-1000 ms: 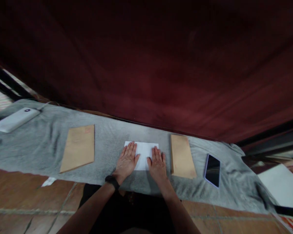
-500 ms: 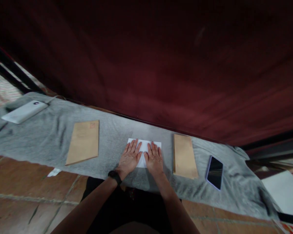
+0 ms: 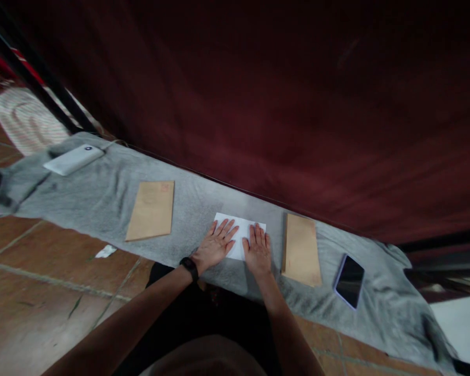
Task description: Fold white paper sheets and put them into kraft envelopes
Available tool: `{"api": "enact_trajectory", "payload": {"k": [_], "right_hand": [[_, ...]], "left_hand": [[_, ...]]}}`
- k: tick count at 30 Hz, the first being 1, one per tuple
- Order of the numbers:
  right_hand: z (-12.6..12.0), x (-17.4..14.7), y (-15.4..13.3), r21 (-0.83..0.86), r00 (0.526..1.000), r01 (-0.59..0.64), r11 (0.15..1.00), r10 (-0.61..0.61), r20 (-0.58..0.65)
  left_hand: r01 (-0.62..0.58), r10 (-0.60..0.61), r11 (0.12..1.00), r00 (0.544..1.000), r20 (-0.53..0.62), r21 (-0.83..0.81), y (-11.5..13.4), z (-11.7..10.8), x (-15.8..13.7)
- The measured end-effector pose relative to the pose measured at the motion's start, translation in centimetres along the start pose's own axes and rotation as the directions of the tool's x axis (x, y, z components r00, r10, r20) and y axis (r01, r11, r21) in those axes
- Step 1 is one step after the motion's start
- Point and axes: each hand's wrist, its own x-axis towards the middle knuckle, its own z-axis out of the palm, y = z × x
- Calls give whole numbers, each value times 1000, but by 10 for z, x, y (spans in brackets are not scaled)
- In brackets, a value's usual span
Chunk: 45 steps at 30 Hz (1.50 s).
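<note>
A white sheet of paper [image 3: 238,250] lies flat on a grey cloth [image 3: 198,196] in front of me. My left hand [image 3: 214,246], with a dark band at the wrist, rests palm down on the paper's left part, fingers spread. On its right part lies my right hand [image 3: 257,253], also flat and with its fingers stretched out. Neither hand grips anything. Brown paper envelopes [image 3: 302,248] sit in a stack just right of my right hand. Farther off on the left is another brown envelope [image 3: 152,210] with a red stamp mark, perhaps several stacked.
A phone [image 3: 350,281] in a pale purple case lies right of the envelope stack. At the far left is a white device [image 3: 74,159] with a cable. A dark red curtain-like surface [image 3: 235,115] rises behind the cloth. White scrap [image 3: 106,251] lies on the tiled floor.
The camera view has tilted and shifted, so everything sits differently in the picture. My hands have spread a little farther apart over the paper, showing more of its middle.
</note>
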Motion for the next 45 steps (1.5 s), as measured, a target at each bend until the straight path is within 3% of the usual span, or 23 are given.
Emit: {"api": "enact_trajectory", "payload": {"k": [4, 7, 15, 22, 30, 32, 34, 37, 45], "right_hand": [[0, 0, 1, 10, 1000, 7, 1000, -7, -10], [0, -1, 1, 6, 1000, 3, 1000, -3, 10], [-3, -4, 2, 4, 1000, -1, 1000, 1, 15], [-13, -29, 14, -19, 998, -26, 999, 25, -58], [-27, -44, 11, 14, 990, -121, 993, 121, -74], [-31, -42, 4, 75, 997, -57, 996, 61, -47], [-34, -40, 0, 147, 997, 76, 986, -79, 12], [-35, -37, -1, 205, 964, 225, 953, -248, 96], [-19, 5, 22, 88, 959, 229, 969, -240, 152]], "left_hand": [[-190, 193, 980, 980, 57, -59, -4, -8, -8], [-263, 271, 960, 959, 85, -93, -5, -14, -12], [-295, 311, 946, 943, 118, -135, -8, -18, -14], [-297, 310, 947, 945, 106, -122, -12, -12, -15], [-332, 338, 940, 938, 80, -83, -15, -7, -10], [-335, 340, 939, 938, 66, -84, -15, -7, -9], [-347, 354, 933, 934, 60, -101, -15, -8, -12], [-392, 405, 906, 912, 58, -159, -16, -10, -19], [-461, 485, 864, 870, 91, -201, -15, -20, -29]]}}
